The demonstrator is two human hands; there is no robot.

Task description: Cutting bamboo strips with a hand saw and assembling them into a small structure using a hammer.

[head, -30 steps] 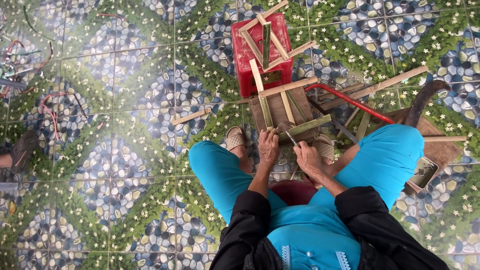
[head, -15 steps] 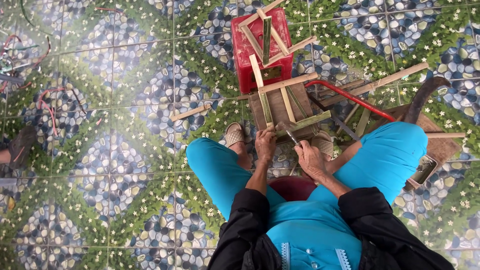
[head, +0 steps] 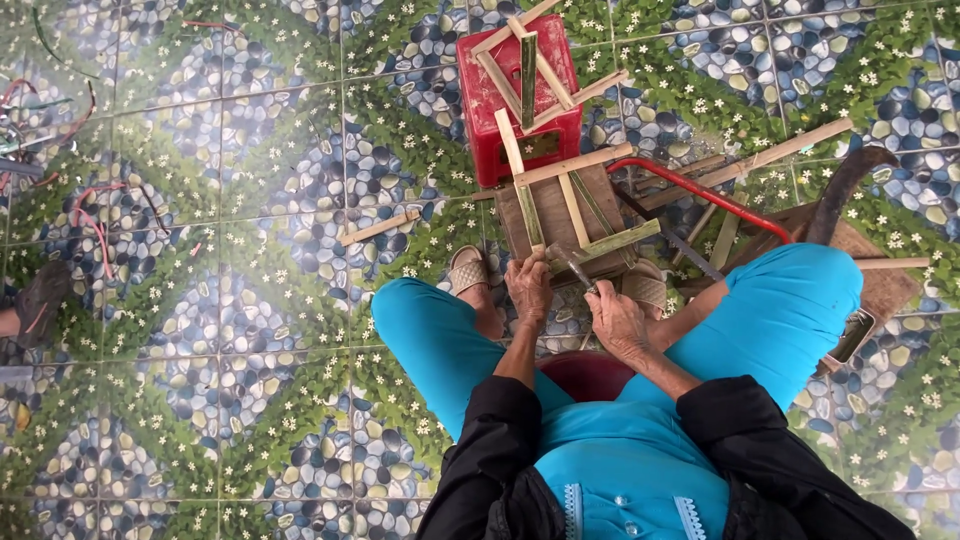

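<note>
I sit on a low dark red stool [head: 590,372] with my knees apart, in turquoise trousers. Between my feet stands a small wooden block [head: 552,215] with several bamboo strips [head: 612,240] laid across it. My left hand [head: 529,288] is closed on the near end of a strip at the block's front edge. Beside it, my right hand [head: 617,318] is closed on a small knife [head: 580,270], its blade against the bamboo.
A red plastic stool [head: 495,95] with bamboo strips on top stands beyond the block. A red-handled saw [head: 700,190], loose slats and a wooden board [head: 880,275] lie at the right. Another person's foot [head: 35,300] and scraps are at the left edge.
Both hands have stayed at the block's front edge, shifting only slightly along the bamboo strip. The view has tilted a little.
</note>
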